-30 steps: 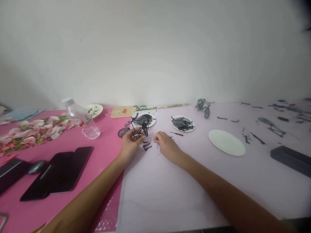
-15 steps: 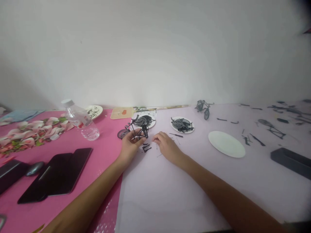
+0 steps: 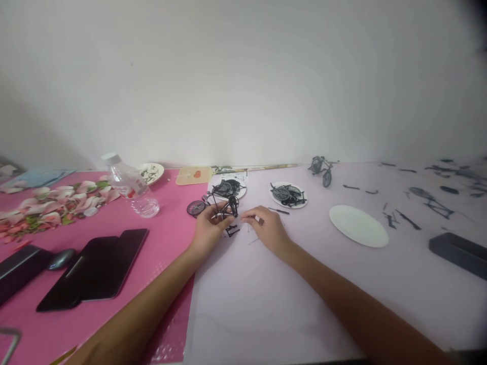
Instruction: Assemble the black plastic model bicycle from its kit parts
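Model bicycle (image 3: 224,205) gripped in left hand (image 3: 208,230); right hand (image 3: 268,228) just beside, pinched closed, contents unclear.

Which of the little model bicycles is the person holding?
The black bicycle in the left hand, at the edge of the pink mat; the other bicycle stands untouched by the wall, farther right.

The table (image 3: 266,304) bears a pink mat (image 3: 167,243), water bottle (image 3: 131,186), white plate (image 3: 358,226), dark tablet (image 3: 95,266) and black parts (image 3: 231,231).
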`<action>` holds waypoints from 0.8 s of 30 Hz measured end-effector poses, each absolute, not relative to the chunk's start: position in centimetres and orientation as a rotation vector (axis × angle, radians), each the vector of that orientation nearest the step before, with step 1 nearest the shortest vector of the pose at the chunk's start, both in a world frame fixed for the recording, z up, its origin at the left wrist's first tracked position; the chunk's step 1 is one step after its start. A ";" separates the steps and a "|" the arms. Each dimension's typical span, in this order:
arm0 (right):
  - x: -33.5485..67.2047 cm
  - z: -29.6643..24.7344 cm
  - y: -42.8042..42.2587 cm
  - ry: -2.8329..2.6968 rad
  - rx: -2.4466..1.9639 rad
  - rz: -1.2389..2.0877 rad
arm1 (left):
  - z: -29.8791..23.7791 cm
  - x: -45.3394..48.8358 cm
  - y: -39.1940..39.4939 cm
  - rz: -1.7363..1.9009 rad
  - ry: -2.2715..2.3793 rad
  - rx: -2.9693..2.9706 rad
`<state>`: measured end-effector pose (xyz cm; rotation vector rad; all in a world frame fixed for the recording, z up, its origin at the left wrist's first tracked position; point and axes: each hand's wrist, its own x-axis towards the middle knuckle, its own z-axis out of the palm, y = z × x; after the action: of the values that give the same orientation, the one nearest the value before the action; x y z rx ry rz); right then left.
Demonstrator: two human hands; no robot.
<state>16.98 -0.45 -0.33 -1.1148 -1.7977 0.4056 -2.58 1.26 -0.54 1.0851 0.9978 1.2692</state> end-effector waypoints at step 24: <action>16.9 -0.4 -0.4 -1.858 -1.089 0.350 | -0.5 -2.0 0.6 1.226 0.950 1.142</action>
<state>16.89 -0.37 -0.37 -1.0891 -1.8585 0.3496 -2.05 0.61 -0.49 1.1422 0.9499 1.2263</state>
